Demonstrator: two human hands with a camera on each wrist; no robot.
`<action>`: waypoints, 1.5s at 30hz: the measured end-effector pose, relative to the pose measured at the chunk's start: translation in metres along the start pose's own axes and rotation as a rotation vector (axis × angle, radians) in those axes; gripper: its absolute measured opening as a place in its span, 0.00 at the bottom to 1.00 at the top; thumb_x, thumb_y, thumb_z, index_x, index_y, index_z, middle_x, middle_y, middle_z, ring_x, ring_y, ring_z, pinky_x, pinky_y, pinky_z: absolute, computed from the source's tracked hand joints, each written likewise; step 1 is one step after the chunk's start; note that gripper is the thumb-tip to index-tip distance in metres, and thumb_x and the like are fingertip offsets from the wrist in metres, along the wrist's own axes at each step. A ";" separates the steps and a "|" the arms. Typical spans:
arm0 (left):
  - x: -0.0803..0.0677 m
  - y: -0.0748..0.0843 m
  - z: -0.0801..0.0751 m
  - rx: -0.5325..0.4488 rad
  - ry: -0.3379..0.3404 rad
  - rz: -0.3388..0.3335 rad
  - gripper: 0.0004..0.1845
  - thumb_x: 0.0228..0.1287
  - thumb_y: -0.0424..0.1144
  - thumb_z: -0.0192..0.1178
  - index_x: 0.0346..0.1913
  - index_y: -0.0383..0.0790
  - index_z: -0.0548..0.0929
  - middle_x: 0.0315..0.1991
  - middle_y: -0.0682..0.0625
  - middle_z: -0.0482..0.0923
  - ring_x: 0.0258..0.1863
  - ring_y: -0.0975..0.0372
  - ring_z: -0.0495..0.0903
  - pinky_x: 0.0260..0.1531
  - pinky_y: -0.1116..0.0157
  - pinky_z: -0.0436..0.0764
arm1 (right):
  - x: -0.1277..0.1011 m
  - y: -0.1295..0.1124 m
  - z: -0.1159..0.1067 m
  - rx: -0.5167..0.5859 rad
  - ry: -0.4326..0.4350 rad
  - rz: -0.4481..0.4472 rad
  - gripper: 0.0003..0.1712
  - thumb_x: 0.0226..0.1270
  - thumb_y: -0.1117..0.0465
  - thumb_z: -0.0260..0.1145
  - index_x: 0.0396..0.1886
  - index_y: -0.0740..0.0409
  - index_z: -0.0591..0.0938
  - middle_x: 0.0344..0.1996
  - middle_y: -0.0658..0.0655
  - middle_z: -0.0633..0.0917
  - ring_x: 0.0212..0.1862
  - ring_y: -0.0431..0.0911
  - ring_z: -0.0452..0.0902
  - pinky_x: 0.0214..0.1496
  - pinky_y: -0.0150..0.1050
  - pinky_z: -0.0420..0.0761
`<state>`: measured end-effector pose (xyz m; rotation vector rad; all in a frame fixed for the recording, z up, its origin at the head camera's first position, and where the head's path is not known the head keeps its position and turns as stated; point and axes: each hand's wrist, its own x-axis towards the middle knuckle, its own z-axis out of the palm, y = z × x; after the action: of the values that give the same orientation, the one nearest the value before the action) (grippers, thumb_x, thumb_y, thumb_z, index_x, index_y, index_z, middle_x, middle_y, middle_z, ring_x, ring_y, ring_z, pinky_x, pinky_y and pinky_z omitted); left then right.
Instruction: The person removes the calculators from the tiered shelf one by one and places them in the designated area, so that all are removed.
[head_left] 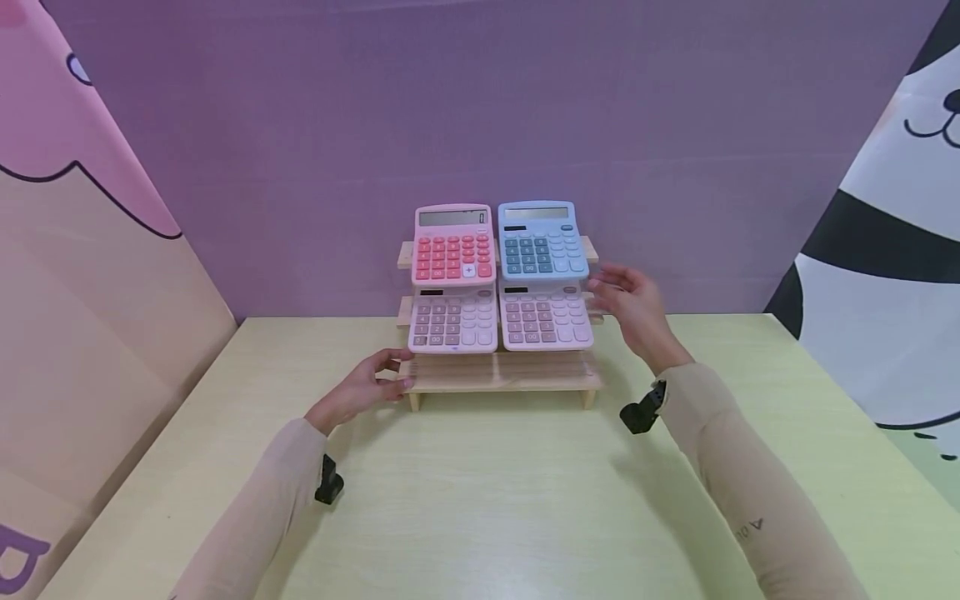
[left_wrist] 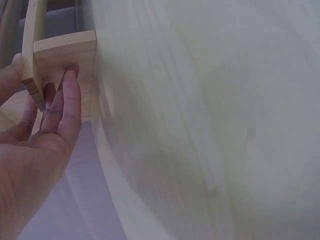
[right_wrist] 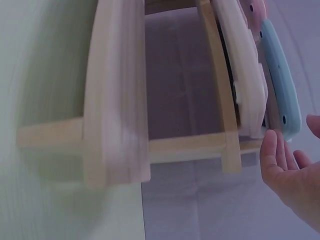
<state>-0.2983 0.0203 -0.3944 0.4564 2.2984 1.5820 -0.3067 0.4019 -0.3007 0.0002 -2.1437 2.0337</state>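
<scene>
A tiered wooden rack stands on the table with calculators in two rows. Up top are a pink calculator and a blue calculator; below them sit a pale pink calculator on the left and another pale pink calculator on the right. My left hand grips the left end of the lowest shelf, thumb on one face and fingers on the other. At the rack's upper right end, my right hand has loosely bent fingers, fingertips right at the blue calculator's lower corner.
The light wood table stretches in front of the rack and to both sides. A purple backdrop rises behind it. Printed cartoon panels flank the table, with a panda panel on the right. Each wrist carries a black camera.
</scene>
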 end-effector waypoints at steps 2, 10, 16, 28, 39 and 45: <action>0.000 0.000 0.000 -0.002 -0.001 0.002 0.27 0.63 0.35 0.57 0.63 0.37 0.62 0.54 0.37 0.62 0.40 0.58 0.76 0.47 0.61 0.80 | 0.001 -0.001 0.004 0.060 0.005 -0.010 0.29 0.60 0.62 0.64 0.60 0.63 0.67 0.45 0.53 0.75 0.45 0.42 0.76 0.49 0.33 0.80; 0.000 0.000 0.000 -0.006 0.001 0.007 0.27 0.62 0.34 0.57 0.63 0.36 0.62 0.54 0.37 0.62 0.39 0.59 0.76 0.47 0.60 0.80 | 0.010 -0.003 0.015 0.064 0.012 0.069 0.27 0.64 0.64 0.60 0.61 0.61 0.65 0.46 0.52 0.74 0.50 0.49 0.77 0.52 0.36 0.79; 0.000 0.000 0.000 -0.007 -0.002 0.012 0.27 0.62 0.34 0.57 0.63 0.36 0.62 0.55 0.36 0.61 0.40 0.58 0.75 0.47 0.60 0.80 | 0.013 -0.005 0.019 0.151 0.029 0.126 0.26 0.65 0.65 0.57 0.63 0.59 0.64 0.46 0.52 0.73 0.52 0.48 0.74 0.55 0.37 0.76; 0.001 -0.001 0.000 -0.008 -0.002 -0.003 0.28 0.62 0.34 0.57 0.64 0.36 0.61 0.55 0.36 0.61 0.40 0.57 0.76 0.48 0.58 0.80 | 0.016 -0.006 0.024 0.229 0.036 0.132 0.27 0.66 0.67 0.54 0.65 0.59 0.62 0.47 0.53 0.73 0.51 0.46 0.73 0.55 0.36 0.76; -0.001 0.002 0.001 -0.008 -0.004 0.003 0.27 0.62 0.34 0.57 0.63 0.36 0.62 0.55 0.36 0.61 0.40 0.57 0.75 0.48 0.58 0.80 | 0.016 -0.006 0.025 0.311 0.028 0.137 0.27 0.66 0.69 0.54 0.65 0.60 0.63 0.48 0.53 0.73 0.48 0.44 0.74 0.54 0.32 0.77; 0.000 0.001 0.000 -0.007 0.005 -0.005 0.27 0.62 0.34 0.57 0.63 0.37 0.62 0.54 0.37 0.61 0.40 0.57 0.76 0.47 0.59 0.80 | 0.016 -0.005 0.027 0.382 0.027 0.120 0.28 0.66 0.71 0.53 0.65 0.62 0.62 0.50 0.56 0.72 0.47 0.44 0.76 0.53 0.33 0.78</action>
<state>-0.2982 0.0206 -0.3940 0.4460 2.2949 1.5902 -0.3253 0.3770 -0.2947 -0.1043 -1.7452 2.4635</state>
